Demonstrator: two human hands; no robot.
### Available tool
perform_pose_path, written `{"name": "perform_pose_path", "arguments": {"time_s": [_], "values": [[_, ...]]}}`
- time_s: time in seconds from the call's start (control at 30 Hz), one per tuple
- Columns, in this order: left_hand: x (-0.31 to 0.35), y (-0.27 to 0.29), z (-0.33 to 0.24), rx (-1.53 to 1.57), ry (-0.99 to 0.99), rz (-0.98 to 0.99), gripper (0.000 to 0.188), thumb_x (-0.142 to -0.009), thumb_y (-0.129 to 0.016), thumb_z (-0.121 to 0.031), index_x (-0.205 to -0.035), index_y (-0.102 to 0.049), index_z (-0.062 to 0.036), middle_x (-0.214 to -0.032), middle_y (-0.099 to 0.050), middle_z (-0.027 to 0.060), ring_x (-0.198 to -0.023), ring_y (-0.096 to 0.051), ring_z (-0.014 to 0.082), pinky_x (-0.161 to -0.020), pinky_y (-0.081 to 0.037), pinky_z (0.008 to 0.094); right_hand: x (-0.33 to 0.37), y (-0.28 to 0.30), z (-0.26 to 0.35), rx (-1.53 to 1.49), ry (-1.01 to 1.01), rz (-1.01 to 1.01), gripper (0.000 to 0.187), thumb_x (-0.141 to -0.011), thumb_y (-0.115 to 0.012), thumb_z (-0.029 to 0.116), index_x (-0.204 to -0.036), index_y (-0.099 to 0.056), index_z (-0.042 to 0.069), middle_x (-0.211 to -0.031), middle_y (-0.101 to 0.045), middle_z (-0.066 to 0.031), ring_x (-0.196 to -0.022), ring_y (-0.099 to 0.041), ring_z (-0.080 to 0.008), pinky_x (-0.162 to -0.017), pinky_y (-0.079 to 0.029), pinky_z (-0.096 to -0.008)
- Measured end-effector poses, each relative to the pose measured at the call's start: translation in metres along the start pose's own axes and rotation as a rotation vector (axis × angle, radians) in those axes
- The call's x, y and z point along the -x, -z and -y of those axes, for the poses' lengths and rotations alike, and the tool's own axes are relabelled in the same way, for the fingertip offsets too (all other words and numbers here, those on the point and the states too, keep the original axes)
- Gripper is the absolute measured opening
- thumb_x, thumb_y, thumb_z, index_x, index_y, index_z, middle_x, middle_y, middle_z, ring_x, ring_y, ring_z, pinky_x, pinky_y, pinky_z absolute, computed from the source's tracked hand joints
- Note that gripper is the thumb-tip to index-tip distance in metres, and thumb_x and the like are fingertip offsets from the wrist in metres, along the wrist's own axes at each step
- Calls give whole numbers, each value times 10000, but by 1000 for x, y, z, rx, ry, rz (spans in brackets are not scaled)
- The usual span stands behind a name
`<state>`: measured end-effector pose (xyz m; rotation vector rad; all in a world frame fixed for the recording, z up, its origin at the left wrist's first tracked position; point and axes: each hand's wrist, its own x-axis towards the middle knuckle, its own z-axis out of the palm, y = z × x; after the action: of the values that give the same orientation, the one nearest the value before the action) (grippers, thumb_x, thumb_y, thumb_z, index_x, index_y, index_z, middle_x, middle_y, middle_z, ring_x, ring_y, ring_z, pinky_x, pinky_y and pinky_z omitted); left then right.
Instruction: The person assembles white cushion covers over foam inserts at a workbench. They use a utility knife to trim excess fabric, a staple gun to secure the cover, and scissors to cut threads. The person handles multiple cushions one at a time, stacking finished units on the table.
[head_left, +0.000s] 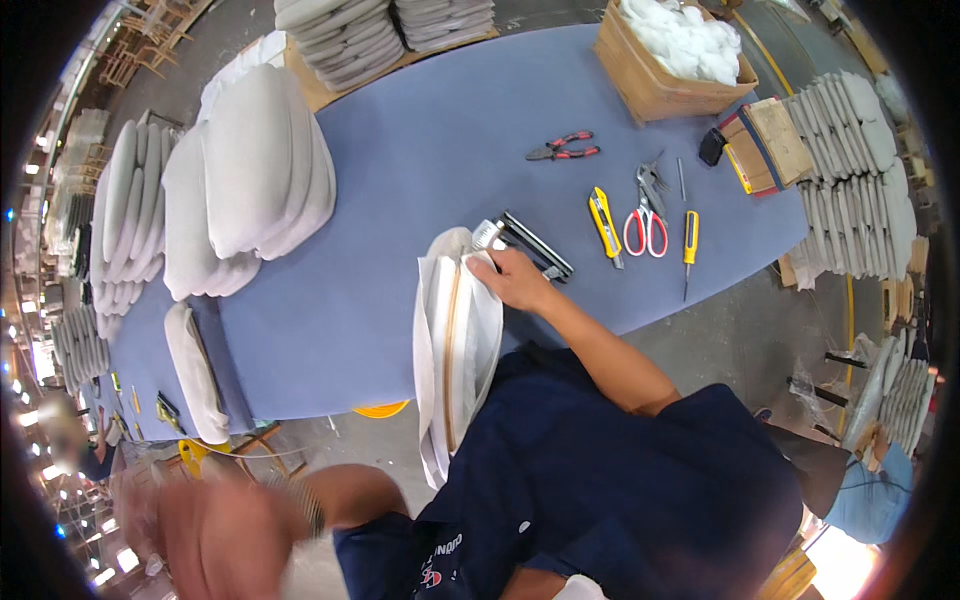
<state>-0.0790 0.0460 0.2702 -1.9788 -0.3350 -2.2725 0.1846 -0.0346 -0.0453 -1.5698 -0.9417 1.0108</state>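
A pale grey seat cushion (458, 340) stands on edge against my dark shirt at the table's front edge. Its light cover shows a long brown strip, perhaps a zip or piping, down the side facing up. My right hand (515, 280) grips the cushion's upper end. Just beyond that hand lies a silver and black staple gun (530, 245), partly behind the cushion and fingers. Well away from the cushion, at the lower left, my left hand (215, 530) is raised close to the camera. Motion smears its fingers, so I cannot make out whether it holds anything.
On the blue-grey table (400, 150) lie pliers (565, 147), a yellow utility knife (605, 225), red-handled scissors (646, 232) and a screwdriver (690, 240). Cushions (265, 165) are piled at left. A carton (650, 90) of white stuffing stands at the far right. Another person (870, 490) appears at right.
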Motion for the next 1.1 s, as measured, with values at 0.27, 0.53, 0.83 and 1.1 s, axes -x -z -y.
{"name": "perform_pose_path", "arguments": {"time_s": [0.27,0.53,0.83,1.1], "values": [[201,-84,68,228,1155,951,375,-1045,-589,-251,-1299,-675,11,-1248,-708,192,-1233,-630,293,-1055,-475,413,-12,-42,52,-363,267,370,367,-1107,-478,298,-889,-568,16,-845,-517,11,-816,-462,-106,-738,-412,-330],[44,-60,32,-5,499,950,167,-961,-647,-135,-1043,-776,-67,-1104,-758,107,-1238,-628,321,-1147,-353,489,-24,-68,179,-732,591,641,423,-1108,-479,339,-816,-485,32,-823,-427,27,-785,-398,-102,-721,-367,-296],[67,-36,20,-245,373,923,115,-904,-684,-131,-805,-708,-78,-838,-676,42,-933,-632,253,-1093,-371,514,-36,-43,164,-268,642,456,339,-1063,-563,260,-837,-554,7,-777,-486,-31,-719,-424,-130,-668,-391,-302],[27,-61,0,-274,86,1315,300,-763,-844,-328,-874,-692,-95,-872,-655,39,-858,-584,273,-857,-431,405,-38,-17,180,-210,691,338,300,-1006,-649,242,-839,-598,-2,-731,-518,-108,-674,-465,-224,-640,-421,-361]]}}
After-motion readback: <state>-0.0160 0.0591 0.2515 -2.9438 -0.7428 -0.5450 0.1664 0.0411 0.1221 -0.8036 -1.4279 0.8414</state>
